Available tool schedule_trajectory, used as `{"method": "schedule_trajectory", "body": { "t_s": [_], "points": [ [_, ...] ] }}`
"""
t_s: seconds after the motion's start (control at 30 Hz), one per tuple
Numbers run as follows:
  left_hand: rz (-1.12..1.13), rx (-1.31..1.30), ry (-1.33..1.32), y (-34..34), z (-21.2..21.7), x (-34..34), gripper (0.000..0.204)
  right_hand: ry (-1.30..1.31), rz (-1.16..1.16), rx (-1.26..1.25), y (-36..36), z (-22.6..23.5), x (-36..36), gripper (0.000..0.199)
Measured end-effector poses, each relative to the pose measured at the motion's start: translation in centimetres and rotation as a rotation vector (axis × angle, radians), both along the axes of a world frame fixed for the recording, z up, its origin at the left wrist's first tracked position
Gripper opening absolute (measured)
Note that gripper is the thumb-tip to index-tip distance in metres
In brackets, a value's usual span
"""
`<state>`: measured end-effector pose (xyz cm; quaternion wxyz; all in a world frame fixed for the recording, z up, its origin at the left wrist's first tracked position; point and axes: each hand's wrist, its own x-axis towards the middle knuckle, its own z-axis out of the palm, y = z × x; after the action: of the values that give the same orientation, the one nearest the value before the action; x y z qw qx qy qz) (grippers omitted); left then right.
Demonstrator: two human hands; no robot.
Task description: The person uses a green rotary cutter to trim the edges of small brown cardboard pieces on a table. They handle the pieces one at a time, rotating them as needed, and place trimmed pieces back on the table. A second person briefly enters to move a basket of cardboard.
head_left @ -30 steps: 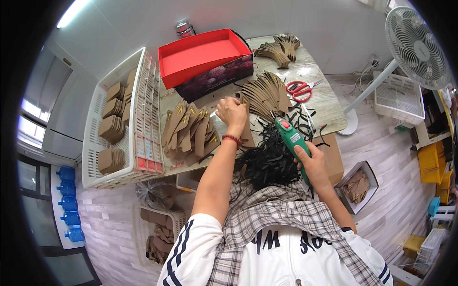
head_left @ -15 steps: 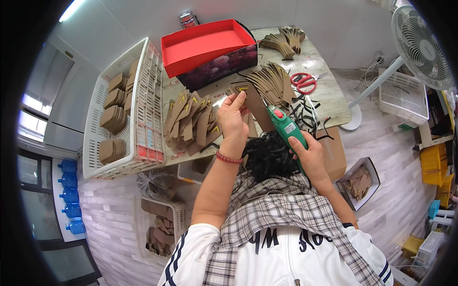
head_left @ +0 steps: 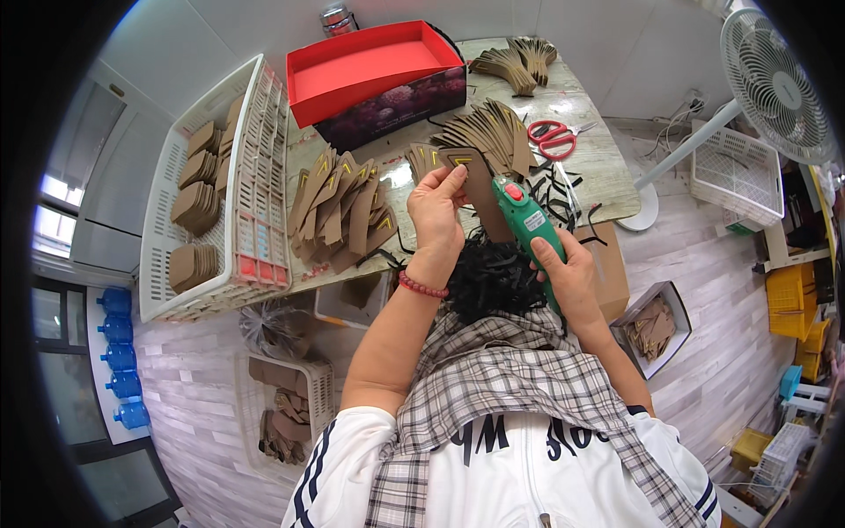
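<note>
My left hand (head_left: 435, 209) pinches the upper part of a flat brown strap-like piece (head_left: 485, 201) with a yellow V-shaped mark at its rounded end. My right hand (head_left: 570, 275) is wrapped around a green hand-held power tool (head_left: 533, 227) with a red button. The tool's front end is close against the right edge of the brown piece; whether it touches cannot be made out. Below both hands lies a heap of thin black strips (head_left: 493, 286). Similar brown pieces lie fanned out (head_left: 489, 136) just beyond, and a loose pile of them (head_left: 339, 211) lies to the left.
A white crate (head_left: 216, 255) holding stacked brown pieces stands at the left. Behind are a red open box (head_left: 370, 70) and a metal flask (head_left: 336, 19). Red-handled scissors (head_left: 553, 141) lie at the right, with a fan (head_left: 779, 84) beyond. A floor box (head_left: 656, 330) contains brown scraps.
The view has shifted slightly. Both hands, with the brown piece and the green tool, have moved a little to the right over the table. Both grips are unchanged.
</note>
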<state>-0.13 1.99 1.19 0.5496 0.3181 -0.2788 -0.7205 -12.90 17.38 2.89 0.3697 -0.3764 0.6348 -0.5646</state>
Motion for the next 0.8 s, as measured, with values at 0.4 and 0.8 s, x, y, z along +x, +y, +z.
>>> {"method": "schedule_trajectory", "body": {
  "t_s": [0.4, 0.8],
  "points": [
    [-0.033, -0.105, -0.152, 0.7, 0.0, 0.5, 0.006, -0.028, -0.004, -0.001, -0.1, 1.2, 0.1, 0.037],
    [0.055, -0.345, -0.357, -0.5, 1.2, 1.6, 0.015, -0.016, 0.053, 0.043, 0.2, 1.4, -0.1, 0.036]
  ]
}}
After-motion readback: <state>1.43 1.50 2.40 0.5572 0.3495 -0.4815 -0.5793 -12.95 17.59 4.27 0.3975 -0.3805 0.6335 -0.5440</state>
